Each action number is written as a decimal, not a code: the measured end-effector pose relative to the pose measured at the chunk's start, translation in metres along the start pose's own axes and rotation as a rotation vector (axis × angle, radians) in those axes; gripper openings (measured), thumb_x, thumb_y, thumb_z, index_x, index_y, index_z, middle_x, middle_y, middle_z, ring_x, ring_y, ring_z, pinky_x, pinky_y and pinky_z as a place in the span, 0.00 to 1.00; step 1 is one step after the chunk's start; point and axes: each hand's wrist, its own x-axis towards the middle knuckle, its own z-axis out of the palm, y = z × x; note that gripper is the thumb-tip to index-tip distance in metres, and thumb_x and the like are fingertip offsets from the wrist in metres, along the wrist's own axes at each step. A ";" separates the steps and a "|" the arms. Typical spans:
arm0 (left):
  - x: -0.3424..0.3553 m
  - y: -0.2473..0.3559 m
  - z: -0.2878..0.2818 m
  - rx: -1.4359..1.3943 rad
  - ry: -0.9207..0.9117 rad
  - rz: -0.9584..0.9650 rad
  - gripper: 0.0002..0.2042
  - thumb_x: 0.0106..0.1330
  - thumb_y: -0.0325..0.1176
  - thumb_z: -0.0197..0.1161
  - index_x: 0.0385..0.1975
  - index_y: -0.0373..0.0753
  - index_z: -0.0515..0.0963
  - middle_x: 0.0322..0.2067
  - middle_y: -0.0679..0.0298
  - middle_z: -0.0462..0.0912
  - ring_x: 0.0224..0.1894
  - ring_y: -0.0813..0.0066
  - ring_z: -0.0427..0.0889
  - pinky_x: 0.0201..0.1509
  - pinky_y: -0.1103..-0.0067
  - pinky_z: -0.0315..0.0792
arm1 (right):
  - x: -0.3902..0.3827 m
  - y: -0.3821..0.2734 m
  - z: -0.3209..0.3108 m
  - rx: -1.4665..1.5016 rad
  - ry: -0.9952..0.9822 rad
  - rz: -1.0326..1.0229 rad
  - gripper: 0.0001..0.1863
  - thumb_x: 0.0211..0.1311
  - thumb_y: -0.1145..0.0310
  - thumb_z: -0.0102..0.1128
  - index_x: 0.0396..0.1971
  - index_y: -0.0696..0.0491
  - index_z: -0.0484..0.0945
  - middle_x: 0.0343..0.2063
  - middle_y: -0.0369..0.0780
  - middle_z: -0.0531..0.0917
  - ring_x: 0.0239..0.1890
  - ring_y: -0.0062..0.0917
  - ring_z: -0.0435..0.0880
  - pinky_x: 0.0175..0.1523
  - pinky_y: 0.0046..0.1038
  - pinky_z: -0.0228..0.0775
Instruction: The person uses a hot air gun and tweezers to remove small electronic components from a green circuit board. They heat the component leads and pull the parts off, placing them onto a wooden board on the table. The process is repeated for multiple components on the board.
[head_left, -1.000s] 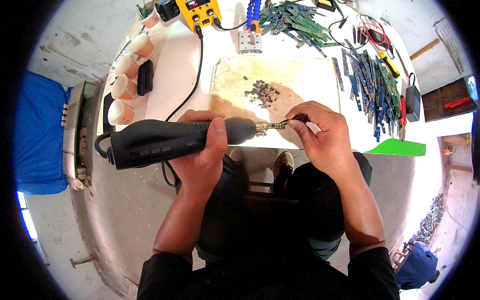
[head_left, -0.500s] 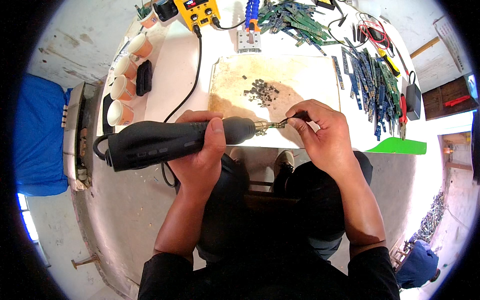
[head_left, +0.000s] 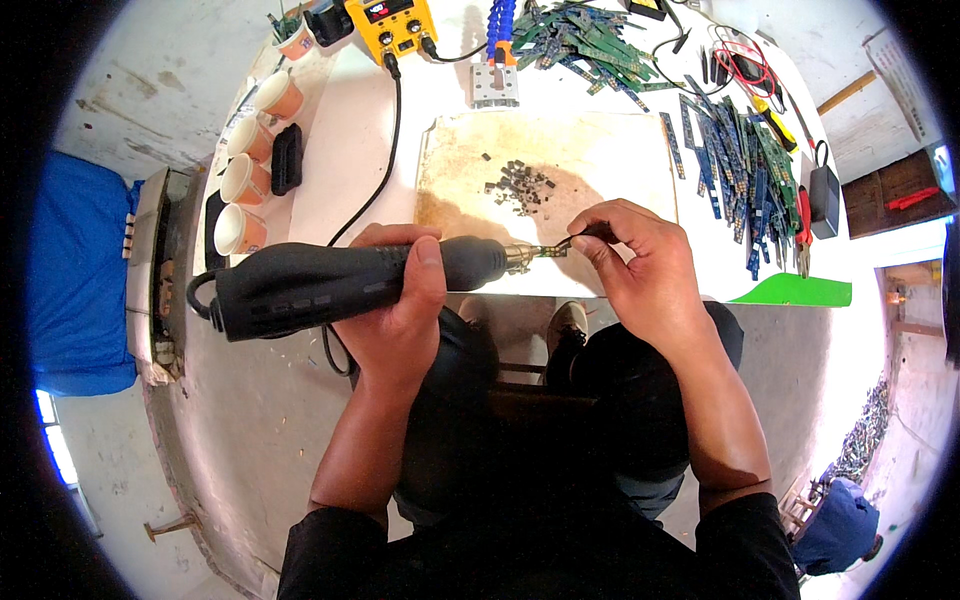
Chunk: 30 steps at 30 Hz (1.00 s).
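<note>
Over the near edge of the surface point(head_left: 340, 130), the left hand point(head_left: 398, 290) has its fingers wrapped around a black heat gun point(head_left: 310, 290), whose metal nozzle point(head_left: 517, 257) meets a small circuit-board strip point(head_left: 555, 251). The right hand point(head_left: 648, 262) keeps fingers pinched on a slim dark tool point(head_left: 582, 238) at the strip's right end; whether they touch is unclear.

Looks like a scrappy electronics workshop in here. There's a hot-air gun point(head_left: 310, 290), a yellow control box point(head_left: 408, 22) and heaps of circuit-board strips point(head_left: 738, 150), plus stained walls point(head_left: 150, 90).
</note>
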 end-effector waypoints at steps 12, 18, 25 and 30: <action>0.000 -0.006 -0.003 0.064 -0.027 0.066 0.05 0.69 0.27 0.62 0.39 0.31 0.78 0.36 0.60 0.84 0.30 0.79 0.81 0.30 0.84 0.74 | 0.000 0.001 0.002 -0.026 0.014 -0.031 0.07 0.61 0.81 0.65 0.39 0.58 0.82 0.33 0.47 0.85 0.36 0.41 0.86 0.41 0.32 0.76; 0.001 -0.010 -0.005 0.095 -0.025 0.086 0.07 0.71 0.29 0.61 0.40 0.32 0.78 0.37 0.58 0.85 0.28 0.79 0.81 0.24 0.86 0.75 | 0.000 0.001 0.002 -0.014 0.010 -0.013 0.07 0.61 0.81 0.65 0.39 0.58 0.82 0.33 0.46 0.85 0.36 0.39 0.86 0.42 0.32 0.77; -0.001 0.000 0.000 -0.025 -0.006 0.007 0.03 0.67 0.23 0.65 0.37 0.31 0.79 0.34 0.61 0.83 0.36 0.79 0.81 0.45 0.82 0.74 | 0.000 -0.001 0.000 0.021 0.015 0.016 0.06 0.62 0.81 0.65 0.39 0.59 0.82 0.33 0.46 0.85 0.36 0.37 0.87 0.42 0.30 0.77; 0.001 -0.008 -0.005 0.099 -0.038 0.087 0.07 0.71 0.30 0.61 0.40 0.32 0.78 0.38 0.58 0.85 0.27 0.79 0.80 0.25 0.85 0.74 | 0.000 0.002 0.001 0.016 0.021 0.002 0.07 0.61 0.81 0.65 0.39 0.59 0.82 0.34 0.46 0.85 0.36 0.36 0.87 0.42 0.30 0.77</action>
